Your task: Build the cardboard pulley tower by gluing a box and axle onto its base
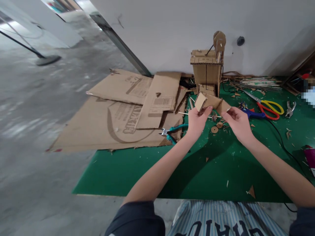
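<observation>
Between my two hands I hold a folded cardboard piece [213, 101] above the green table. My left hand [197, 122] grips its left part, where a squarish flap stands up, with the thumb on the near face. At its right end, my right hand [237, 123] pinches the cardboard between thumb and fingers. Just behind it stands a cardboard tower [206, 73] with a black cord down its front and a round cardboard piece [219, 40] on top. Small cardboard discs [214, 129] lie below my hands, near a thin wooden stick [183, 113].
Flat cardboard sheets [118, 121] cover the table's left side, with teal-handled pliers [169, 131] at their edge. To the right lie red-and-yellow scissors [269, 106], a blue-handled tool [254, 114], a metal hand tool [290, 109] and a black cable [280, 139]. Scraps dot the green tabletop [137, 170].
</observation>
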### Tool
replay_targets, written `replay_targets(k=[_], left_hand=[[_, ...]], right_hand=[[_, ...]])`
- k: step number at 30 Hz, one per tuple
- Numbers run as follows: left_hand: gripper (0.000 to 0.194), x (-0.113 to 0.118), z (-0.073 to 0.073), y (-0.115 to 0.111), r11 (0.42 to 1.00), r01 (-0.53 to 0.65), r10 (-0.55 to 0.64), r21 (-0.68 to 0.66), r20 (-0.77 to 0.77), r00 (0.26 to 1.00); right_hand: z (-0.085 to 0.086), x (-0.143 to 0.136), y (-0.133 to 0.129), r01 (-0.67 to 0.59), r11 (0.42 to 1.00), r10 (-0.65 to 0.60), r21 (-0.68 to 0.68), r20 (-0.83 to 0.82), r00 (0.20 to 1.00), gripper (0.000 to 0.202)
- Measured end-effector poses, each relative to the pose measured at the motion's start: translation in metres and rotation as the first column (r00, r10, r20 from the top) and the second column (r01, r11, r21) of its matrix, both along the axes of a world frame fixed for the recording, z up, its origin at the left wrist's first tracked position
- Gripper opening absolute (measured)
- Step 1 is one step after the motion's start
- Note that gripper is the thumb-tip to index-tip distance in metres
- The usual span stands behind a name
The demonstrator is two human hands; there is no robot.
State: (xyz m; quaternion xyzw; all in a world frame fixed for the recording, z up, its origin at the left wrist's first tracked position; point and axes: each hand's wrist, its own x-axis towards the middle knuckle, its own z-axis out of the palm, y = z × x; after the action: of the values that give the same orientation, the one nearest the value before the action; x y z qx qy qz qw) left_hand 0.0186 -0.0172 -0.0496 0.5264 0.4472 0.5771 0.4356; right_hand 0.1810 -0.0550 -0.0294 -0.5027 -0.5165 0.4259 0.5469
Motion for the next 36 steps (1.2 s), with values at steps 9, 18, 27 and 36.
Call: replay_targets(k=[9, 18, 27, 36], left_hand=[[0.026, 0.002, -0.003, -0.004, 0.999, -0.023, 0.022, -0.024, -0.046, 0.999], [0.026, 0.004, -0.009, -0.005, 0.999, 0.021, -0.021, -0.033, -0.013, 1.0], [0.024, 0.004, -0.016, -0.004, 0.999, 0.041, -0.042, -0.014, -0.023, 0.999], [0.024, 0.007, -0.017, -0.001, 1.0, 0.028, -0.028, -0.012, 0.025, 0.999]], right_hand=[[0.001, -0.001, -0.001, 0.015, 1.0, -0.017, 0.022, 0.097, 0.995, 0.029], [0.004, 0.001, -0.002, 0.03, 0.999, -0.034, 0.023, 0.175, 0.984, 0.028], [0.004, 0.002, -0.001, 0.006, 1.0, -0.007, 0.011, 0.163, 0.987, 0.025], [-0.008, 0.004, 0.003, -0.016, 0.998, 0.015, -0.054, -0.026, 1.0, 0.038]])
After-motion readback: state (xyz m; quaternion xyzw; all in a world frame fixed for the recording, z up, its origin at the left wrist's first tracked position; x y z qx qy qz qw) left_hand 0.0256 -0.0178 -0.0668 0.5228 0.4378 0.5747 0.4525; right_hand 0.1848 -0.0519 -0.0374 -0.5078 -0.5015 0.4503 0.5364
